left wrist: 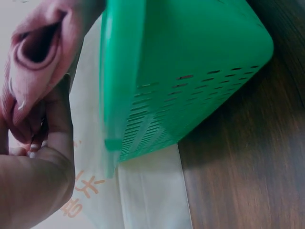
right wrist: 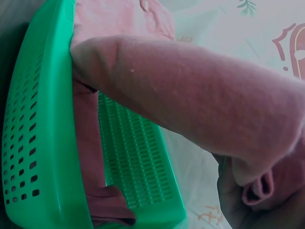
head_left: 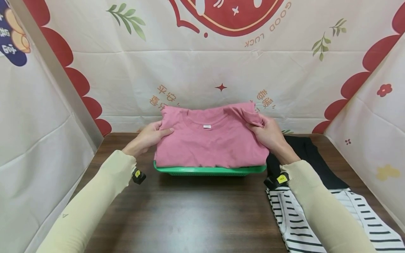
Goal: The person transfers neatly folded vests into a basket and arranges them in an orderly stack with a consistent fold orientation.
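A pink T-shirt [head_left: 209,149] with a round neckline and a small white label lies over the green plastic basket [head_left: 210,171], covering most of it. My left hand [head_left: 150,136] pinches the shirt's left side near the shoulder, thumb on top. On the other side my right hand [head_left: 269,133] grips the right shoulder, where the cloth bunches. In the right wrist view a rolled fold of the pink T-shirt [right wrist: 200,100] stands raised above the basket [right wrist: 57,124]. Darker pink cloth [right wrist: 88,143] hangs inside the basket; whether it belongs to the same shirt I cannot tell.
To the right lie a black garment [head_left: 311,158] and a black-and-white striped garment [head_left: 364,214], partly behind my right arm. The dark wooden table [head_left: 190,214] stretches in front of the basket. A printed white cloth [head_left: 133,80] hangs behind it, with more at both sides.
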The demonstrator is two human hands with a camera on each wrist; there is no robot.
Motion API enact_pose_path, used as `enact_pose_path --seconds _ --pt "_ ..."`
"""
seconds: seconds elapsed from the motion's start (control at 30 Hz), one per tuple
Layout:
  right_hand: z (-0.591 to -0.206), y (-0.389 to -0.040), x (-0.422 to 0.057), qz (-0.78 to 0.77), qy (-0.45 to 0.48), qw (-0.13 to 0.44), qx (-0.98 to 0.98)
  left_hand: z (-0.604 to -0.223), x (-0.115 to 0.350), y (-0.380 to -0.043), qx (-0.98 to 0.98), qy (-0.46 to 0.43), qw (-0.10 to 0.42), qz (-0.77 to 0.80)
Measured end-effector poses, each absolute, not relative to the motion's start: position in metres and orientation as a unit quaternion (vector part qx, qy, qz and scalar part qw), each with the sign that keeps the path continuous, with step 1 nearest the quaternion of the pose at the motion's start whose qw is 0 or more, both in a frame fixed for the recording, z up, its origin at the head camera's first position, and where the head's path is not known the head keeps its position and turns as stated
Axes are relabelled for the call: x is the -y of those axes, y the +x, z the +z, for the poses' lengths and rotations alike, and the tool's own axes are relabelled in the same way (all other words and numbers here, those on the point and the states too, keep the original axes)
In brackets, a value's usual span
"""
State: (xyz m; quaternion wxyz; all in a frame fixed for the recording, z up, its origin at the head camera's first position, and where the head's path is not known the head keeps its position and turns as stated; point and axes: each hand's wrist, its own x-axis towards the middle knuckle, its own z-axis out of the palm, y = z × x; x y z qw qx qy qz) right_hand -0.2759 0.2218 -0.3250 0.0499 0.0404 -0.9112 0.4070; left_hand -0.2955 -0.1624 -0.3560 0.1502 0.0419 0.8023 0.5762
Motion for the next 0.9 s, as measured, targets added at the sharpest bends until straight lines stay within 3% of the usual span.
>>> enact_pose_path --seconds 0.57,0.9 --pt "-0.343 -0.286 -0.227 0.379 0.049 0.042 0.923 -0.364 0.154 -0.299 -0.823 0.062 0.148 0.545" --pt "-0.357 -0.292 -0.229 0.388 0.049 0.009 0.92 -0.372 0.15 -0.305 -0.834 0.056 0.147 0.529"
